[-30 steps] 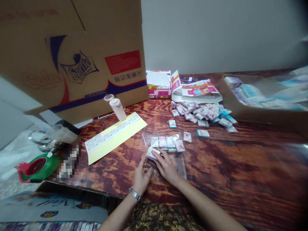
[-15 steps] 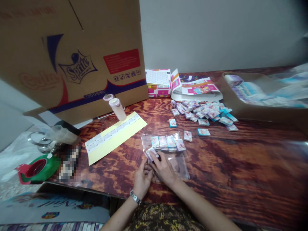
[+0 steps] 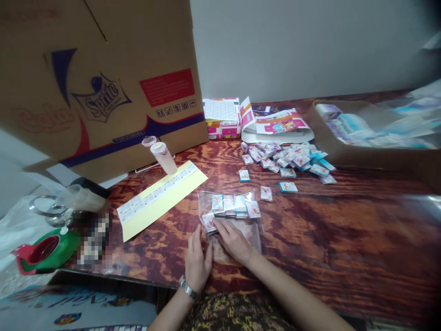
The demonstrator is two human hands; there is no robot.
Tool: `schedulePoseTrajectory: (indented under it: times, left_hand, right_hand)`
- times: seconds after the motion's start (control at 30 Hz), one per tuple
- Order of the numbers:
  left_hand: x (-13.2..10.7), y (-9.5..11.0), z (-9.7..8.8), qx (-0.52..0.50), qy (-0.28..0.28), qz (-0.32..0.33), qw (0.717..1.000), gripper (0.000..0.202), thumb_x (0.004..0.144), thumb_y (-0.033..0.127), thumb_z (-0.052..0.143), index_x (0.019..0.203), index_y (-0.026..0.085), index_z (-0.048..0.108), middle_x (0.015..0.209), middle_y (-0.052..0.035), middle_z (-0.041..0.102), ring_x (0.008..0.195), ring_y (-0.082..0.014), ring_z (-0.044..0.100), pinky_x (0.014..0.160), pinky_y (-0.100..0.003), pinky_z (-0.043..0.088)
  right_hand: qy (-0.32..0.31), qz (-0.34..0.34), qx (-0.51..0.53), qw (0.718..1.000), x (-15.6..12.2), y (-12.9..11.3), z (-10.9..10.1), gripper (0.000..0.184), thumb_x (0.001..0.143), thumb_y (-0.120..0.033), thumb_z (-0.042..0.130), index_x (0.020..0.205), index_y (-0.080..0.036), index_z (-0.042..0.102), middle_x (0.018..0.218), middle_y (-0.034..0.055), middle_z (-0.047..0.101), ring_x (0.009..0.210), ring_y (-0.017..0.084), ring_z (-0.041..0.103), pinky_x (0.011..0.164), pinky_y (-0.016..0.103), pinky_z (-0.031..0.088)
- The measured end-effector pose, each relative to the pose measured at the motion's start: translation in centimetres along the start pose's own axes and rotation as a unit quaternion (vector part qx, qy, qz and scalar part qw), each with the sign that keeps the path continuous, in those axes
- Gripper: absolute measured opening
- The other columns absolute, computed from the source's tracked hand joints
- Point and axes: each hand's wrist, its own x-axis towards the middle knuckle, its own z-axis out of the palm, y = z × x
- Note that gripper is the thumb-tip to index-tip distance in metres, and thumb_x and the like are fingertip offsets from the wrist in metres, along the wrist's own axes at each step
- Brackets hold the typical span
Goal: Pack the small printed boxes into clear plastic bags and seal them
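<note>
Dark-grained wooden table (image 3: 327, 230), grey wall (image 3: 292, 46) behind. Clear plastic bag (image 3: 220, 253) of small cartons (image 3: 229, 204) lies under right hand (image 3: 234, 241), fingers together, pressing flat; left hand (image 3: 197, 259) just beside, fingers together against the bag's edge.

Glossy clear plastic bag (image 3: 254, 234), shiny varnished wood tabletop (image 3: 327, 230), matt corrugated cardboard box (image 3: 103, 55)

Soft, even indoor light covers a varnished wooden table (image 3: 330, 239), glare whitening its right edge; shadows stay faint. Wide-angle distortion bends the frame's edges, corners darken, and a pixelated patch (image 3: 92, 241) sits left.
</note>
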Motion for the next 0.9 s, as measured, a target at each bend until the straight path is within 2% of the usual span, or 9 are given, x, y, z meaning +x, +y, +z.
schedulePoseTrajectory:
  times: [0.07,0.13,0.23,0.37,0.53,0.67,0.9]
  left_hand:
    - [0.1,0.6,-0.4,0.125,0.051,0.122,0.983,0.050,0.079,0.018,0.052,0.128,0.019,0.040,0.122,-0.0149,0.049,0.109,-0.0248,0.049,0.088,-0.040,0.045]
    - [0.4,1.2,-0.6,0.200,0.061,0.215,0.954,0.044,0.077,0.013,0.054,0.121,0.019,0.050,0.121,-0.0134,0.051,0.110,-0.0265,0.047,0.089,-0.041,0.044]
    - [1.1,1.9,-0.4,0.257,0.063,0.283,0.922,0.039,0.076,0.010,0.053,0.114,0.017,0.056,0.116,-0.0108,0.057,0.108,-0.0283,0.047,0.090,-0.044,0.042]
    - [1.8,2.0,0.0,0.295,0.052,0.296,0.907,0.037,0.078,0.014,0.052,0.114,0.016,0.057,0.117,-0.0085,0.059,0.110,-0.0307,0.045,0.095,-0.051,0.035]
    - [2.0,1.5,-0.2,0.318,0.030,0.285,0.903,0.039,0.079,0.015,0.048,0.117,0.016,0.056,0.116,-0.0087,0.059,0.111,-0.0304,0.044,0.098,-0.051,0.031]
    - [2.0,1.3,-0.2,0.332,0.019,0.273,0.903,0.042,0.078,0.016,0.049,0.120,0.016,0.053,0.116,-0.0091,0.059,0.109,-0.0305,0.045,0.098,-0.051,0.031]
    - [2.8,1.8,0.1,0.355,0.010,0.258,0.899,0.038,0.078,0.016,0.050,0.116,0.016,0.056,0.111,-0.0095,0.060,0.108,-0.0312,0.045,0.098,-0.052,0.031]
  right_hand:
    - [-0.008,-0.001,-0.025,1.000,0.0,0.2,-0.8,0.048,0.087,-0.017,0.042,0.134,-0.011,0.035,0.119,0.0155,0.052,0.108,0.023,0.049,0.091,0.039,0.046]
    - [-0.009,-0.010,-0.053,0.998,0.1,0.5,-1.6,0.045,0.088,-0.019,0.042,0.132,-0.011,0.038,0.119,0.0153,0.053,0.104,0.023,0.051,0.090,0.040,0.046]
    - [0.005,-0.058,-0.100,0.993,0.3,1.3,-2.3,0.040,0.089,-0.015,0.039,0.128,-0.011,0.043,0.117,0.0139,0.055,0.105,0.022,0.050,0.090,0.038,0.045]
    - [0.022,-0.116,-0.166,0.979,1.1,2.1,-2.1,0.038,0.088,-0.010,0.038,0.126,-0.007,0.045,0.124,0.0162,0.051,0.119,0.025,0.041,0.097,0.041,0.040]
    - [-0.017,-0.097,-0.199,0.975,2.0,2.1,-1.7,0.041,0.087,-0.011,0.039,0.127,-0.005,0.042,0.133,0.0174,0.042,0.128,0.028,0.029,0.101,0.046,0.034]
    - [-0.041,-0.071,-0.198,0.977,2.2,2.2,-1.9,0.041,0.087,-0.012,0.039,0.128,-0.006,0.041,0.131,0.0170,0.045,0.126,0.027,0.032,0.101,0.046,0.033]
    - [-0.068,-0.035,-0.162,0.984,3.1,2.6,-2.7,0.030,0.087,-0.013,0.043,0.115,-0.013,0.053,0.118,0.0113,0.056,0.121,0.024,0.040,0.101,0.046,0.032]
